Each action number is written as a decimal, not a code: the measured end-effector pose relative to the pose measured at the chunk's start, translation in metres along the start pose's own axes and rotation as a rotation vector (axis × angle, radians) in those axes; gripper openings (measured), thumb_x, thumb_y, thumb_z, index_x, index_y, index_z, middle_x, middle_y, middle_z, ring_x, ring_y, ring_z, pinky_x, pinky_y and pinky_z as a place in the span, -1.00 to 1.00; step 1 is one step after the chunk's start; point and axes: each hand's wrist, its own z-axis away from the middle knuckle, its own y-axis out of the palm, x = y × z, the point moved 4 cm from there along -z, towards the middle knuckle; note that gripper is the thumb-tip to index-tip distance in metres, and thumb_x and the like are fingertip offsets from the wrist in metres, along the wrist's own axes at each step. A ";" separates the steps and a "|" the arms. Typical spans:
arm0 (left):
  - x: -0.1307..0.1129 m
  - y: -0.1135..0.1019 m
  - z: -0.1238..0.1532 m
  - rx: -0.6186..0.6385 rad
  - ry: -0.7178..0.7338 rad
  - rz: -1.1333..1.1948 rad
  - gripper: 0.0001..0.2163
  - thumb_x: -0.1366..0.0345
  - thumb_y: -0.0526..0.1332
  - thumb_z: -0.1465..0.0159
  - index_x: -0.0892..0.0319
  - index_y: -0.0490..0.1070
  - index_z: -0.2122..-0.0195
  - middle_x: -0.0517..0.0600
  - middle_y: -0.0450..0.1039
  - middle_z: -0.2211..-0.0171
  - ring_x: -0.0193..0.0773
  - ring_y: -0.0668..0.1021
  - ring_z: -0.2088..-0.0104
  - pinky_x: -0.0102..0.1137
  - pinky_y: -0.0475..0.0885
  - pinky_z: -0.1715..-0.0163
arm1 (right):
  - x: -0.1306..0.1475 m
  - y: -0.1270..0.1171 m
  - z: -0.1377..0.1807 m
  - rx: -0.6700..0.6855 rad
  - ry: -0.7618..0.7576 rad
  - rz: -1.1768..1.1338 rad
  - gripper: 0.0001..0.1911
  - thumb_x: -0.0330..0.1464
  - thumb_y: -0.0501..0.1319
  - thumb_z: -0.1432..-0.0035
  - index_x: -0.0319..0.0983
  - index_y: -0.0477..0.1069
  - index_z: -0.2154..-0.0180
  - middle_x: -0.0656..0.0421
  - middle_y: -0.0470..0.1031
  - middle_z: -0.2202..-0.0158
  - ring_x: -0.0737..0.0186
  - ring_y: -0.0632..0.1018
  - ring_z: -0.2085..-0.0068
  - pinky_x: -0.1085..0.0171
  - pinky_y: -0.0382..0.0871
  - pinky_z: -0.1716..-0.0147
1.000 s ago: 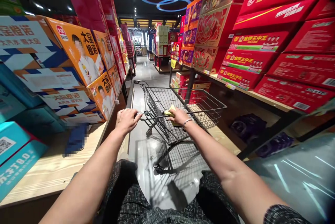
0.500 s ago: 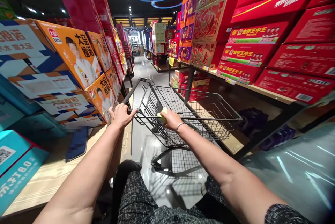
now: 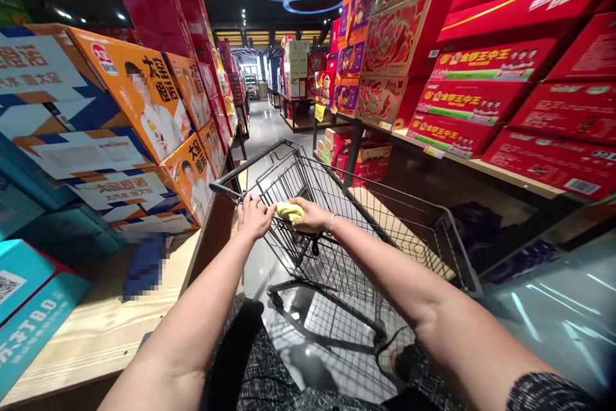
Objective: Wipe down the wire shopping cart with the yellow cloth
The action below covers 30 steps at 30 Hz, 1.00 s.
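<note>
A black wire shopping cart (image 3: pixel 332 231) stands at an angle in front of me, its basket pointing right. My left hand (image 3: pixel 255 217) is on the cart's near top bar, with its fingers curled over it. Just to the right, my right hand (image 3: pixel 314 215) grips a folded yellow-green cloth (image 3: pixel 289 211) against the same bar. The two hands are close together, and the cloth nearly reaches the left fingertips. Part of the bar is hidden under the hands and cloth. A bracelet (image 3: pixel 330 223) is on my right wrist.
Orange drink cartons (image 3: pixel 129 97) are stacked on the wooden display (image 3: pixel 81 327) at left, where a dark blue item (image 3: pixel 144 267) lies. Red boxes (image 3: pixel 462 97) fill the shelf at right. A glossy aisle floor (image 3: pixel 267 119) runs ahead between the displays.
The cart has turned, its far end swinging toward me on the right. My left hand has moved right, closer to my right hand. More of the yellow-green cloth shows.
</note>
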 end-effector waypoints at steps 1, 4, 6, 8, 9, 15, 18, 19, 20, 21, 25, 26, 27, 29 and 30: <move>0.004 0.001 -0.004 -0.004 0.003 -0.002 -0.46 -0.08 -0.11 -0.41 0.15 0.58 0.12 0.14 0.26 -0.29 0.05 -0.09 -0.43 0.06 -0.08 -0.34 | -0.010 -0.003 -0.001 -0.018 0.022 -0.029 -0.08 -0.39 0.37 0.03 -0.21 0.04 -0.33 0.06 0.45 -0.10 0.20 0.53 0.01 0.27 0.40 0.00; 0.017 0.001 -0.017 -0.015 -0.004 0.006 -0.45 -0.12 -0.08 -0.38 0.18 0.57 0.24 0.14 0.27 -0.29 0.06 -0.12 -0.44 0.02 -0.04 -0.34 | -0.039 -0.008 -0.006 -0.041 0.089 -0.007 0.09 -0.45 0.36 0.05 -0.29 -0.21 -0.40 -0.08 0.42 -0.12 0.15 0.55 0.05 0.25 0.42 0.05; 0.024 -0.001 -0.027 -0.021 -0.036 0.018 -0.46 -0.11 -0.07 -0.38 0.18 0.56 0.30 0.15 0.28 -0.28 0.05 -0.09 -0.43 0.01 -0.03 -0.34 | -0.051 -0.008 -0.014 -0.013 0.110 0.060 0.08 -0.52 0.34 0.08 -0.30 -0.16 -0.39 -0.07 0.48 -0.03 0.13 0.56 0.12 0.25 0.42 0.12; 0.028 -0.001 -0.037 -0.043 -0.081 0.056 -0.52 -0.05 -0.06 -0.39 0.17 0.54 0.25 0.14 0.29 -0.28 0.02 -0.05 -0.43 0.00 0.01 -0.33 | -0.051 -0.009 -0.031 -0.027 0.054 0.178 -0.03 -0.55 0.31 0.07 -0.26 -0.01 -0.35 -0.03 0.50 0.00 0.12 0.53 0.14 0.25 0.40 0.14; 0.029 0.000 -0.041 -0.055 -0.111 0.103 -0.55 -0.01 -0.06 -0.41 0.16 0.52 0.17 0.13 0.29 -0.27 0.00 -0.02 -0.42 0.01 0.04 -0.32 | -0.046 -0.009 -0.042 -0.051 0.007 0.234 -0.09 -0.56 0.29 0.05 -0.22 0.05 -0.33 -0.01 0.48 -0.03 0.11 0.51 0.10 0.24 0.38 0.10; 0.030 0.019 -0.062 -0.104 -0.283 0.336 -0.53 0.16 -0.24 -0.48 0.13 0.28 -0.25 0.12 0.25 -0.30 -0.07 0.19 -0.34 -0.04 0.18 -0.28 | 0.005 -0.012 -0.121 -0.338 -0.354 0.417 -0.31 -0.54 0.18 -0.17 0.00 0.19 -0.28 0.17 0.23 -0.27 0.07 0.26 -0.10 0.11 0.18 -0.11; 0.033 0.024 -0.064 -0.198 -0.325 0.338 -0.50 0.14 -0.17 -0.46 0.21 0.15 -0.34 0.17 0.20 -0.32 -0.02 0.15 -0.36 -0.01 0.11 -0.31 | 0.008 0.001 -0.152 -0.406 -0.473 0.520 -0.39 -0.49 0.13 -0.28 0.07 0.18 -0.29 0.21 0.17 -0.29 0.07 0.18 -0.15 0.11 0.13 -0.13; 0.034 0.025 -0.065 -0.219 -0.321 0.331 -0.49 0.13 -0.12 -0.45 0.22 0.11 -0.36 0.18 0.19 -0.32 0.00 0.15 -0.36 0.01 0.12 -0.31 | 0.003 0.009 -0.159 -0.394 -0.490 0.545 -0.40 -0.48 0.11 -0.30 0.08 0.18 -0.29 0.21 0.17 -0.29 0.07 0.17 -0.15 0.11 0.13 -0.12; 0.035 0.026 -0.066 -0.233 -0.308 0.328 -0.48 0.13 -0.09 -0.44 0.21 0.08 -0.37 0.18 0.20 -0.32 0.01 0.15 -0.35 0.02 0.13 -0.30 | -0.006 0.019 -0.164 -0.371 -0.493 0.562 -0.40 -0.48 0.10 -0.30 0.09 0.18 -0.29 0.22 0.18 -0.28 0.07 0.18 -0.15 0.11 0.13 -0.11; 0.037 0.026 -0.067 -0.243 -0.293 0.330 -0.48 0.13 -0.07 -0.43 0.20 0.07 -0.37 0.18 0.21 -0.32 0.01 0.16 -0.35 0.02 0.15 -0.29 | -0.018 0.030 -0.167 -0.339 -0.490 0.572 -0.40 -0.49 0.10 -0.31 0.11 0.19 -0.28 0.23 0.20 -0.28 0.07 0.18 -0.14 0.11 0.14 -0.10; 0.044 0.029 -0.071 -0.270 -0.235 0.358 -0.49 0.15 -0.03 -0.42 0.16 0.08 -0.36 0.15 0.26 -0.28 -0.01 0.18 -0.33 0.01 0.15 -0.29 | -0.080 0.087 -0.146 -0.143 -0.463 0.583 -0.47 -0.44 0.10 -0.32 0.15 0.28 -0.23 0.25 0.22 -0.28 0.06 0.21 -0.10 0.12 0.16 -0.01; 0.045 0.029 -0.072 -0.274 -0.226 0.362 -0.49 0.15 -0.02 -0.41 0.15 0.09 -0.36 0.14 0.26 -0.28 0.00 0.18 -0.33 0.01 0.14 -0.30 | -0.097 0.103 -0.133 -0.080 -0.467 0.592 -0.51 -0.42 0.09 -0.33 0.15 0.32 -0.20 0.25 0.24 -0.27 0.06 0.21 -0.09 0.12 0.16 0.01; 0.045 0.030 -0.073 -0.274 -0.221 0.362 -0.49 0.14 -0.01 -0.41 0.14 0.10 -0.35 0.14 0.26 -0.28 0.00 0.18 -0.33 0.01 0.14 -0.30 | -0.115 0.118 -0.119 -0.026 -0.468 0.602 -0.57 -0.40 0.08 -0.35 0.14 0.37 -0.15 0.24 0.26 -0.25 0.06 0.21 -0.08 0.13 0.16 0.04; 0.046 0.031 -0.073 -0.262 -0.220 0.346 -0.49 0.12 0.00 -0.41 0.15 0.12 -0.34 0.16 0.25 -0.28 0.01 0.17 -0.34 0.04 0.14 -0.29 | -0.146 0.145 -0.090 0.117 -0.511 0.643 -0.65 -0.40 0.10 -0.34 0.10 0.48 -0.02 0.21 0.35 -0.18 0.06 0.21 -0.06 0.15 0.13 0.09; 0.045 0.032 -0.073 -0.251 -0.222 0.332 -0.49 0.11 0.00 -0.41 0.16 0.13 -0.34 0.18 0.24 -0.29 0.02 0.17 -0.34 0.05 0.14 -0.29 | -0.159 0.153 -0.078 0.177 -0.533 0.658 -0.70 -0.38 0.12 -0.34 0.08 0.50 0.02 0.19 0.39 -0.14 0.07 0.23 -0.04 0.15 0.12 0.11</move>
